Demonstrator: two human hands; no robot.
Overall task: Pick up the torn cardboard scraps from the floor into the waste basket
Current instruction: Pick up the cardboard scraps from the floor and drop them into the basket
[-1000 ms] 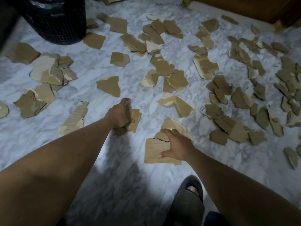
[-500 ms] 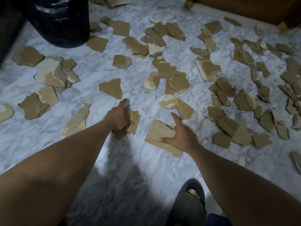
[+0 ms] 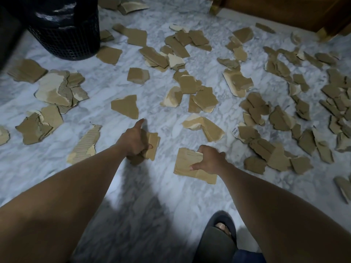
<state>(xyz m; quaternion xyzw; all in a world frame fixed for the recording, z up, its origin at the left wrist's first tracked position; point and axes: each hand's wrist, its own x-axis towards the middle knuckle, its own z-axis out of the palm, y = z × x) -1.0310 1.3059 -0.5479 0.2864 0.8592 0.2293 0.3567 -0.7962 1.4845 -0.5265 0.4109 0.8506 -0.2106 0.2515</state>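
Observation:
Torn brown cardboard scraps lie scattered over the white marble floor [image 3: 171,186]. My left hand [image 3: 133,139] grips a small bundle of scraps [image 3: 152,145], its index finger pointing toward a triangular scrap [image 3: 126,106] just beyond it. My right hand [image 3: 209,160] holds a larger pale scrap [image 3: 187,164] by its right edge, low over the floor. The black mesh waste basket [image 3: 70,38], lined with a dark bag, stands at the far left. A folded scrap [image 3: 207,127] lies just past my right hand.
A wooden furniture base [image 3: 284,10] runs along the far right. My foot in a dark slipper [image 3: 218,238] stands at the bottom. Dense piles of scraps [image 3: 275,145] cover the right side, and looser clusters [image 3: 55,90] lie at the left near the basket.
My right hand has closed on the large pale scrap and drawn it slightly back. My left hand kept its bundle and stretched its index finger forward.

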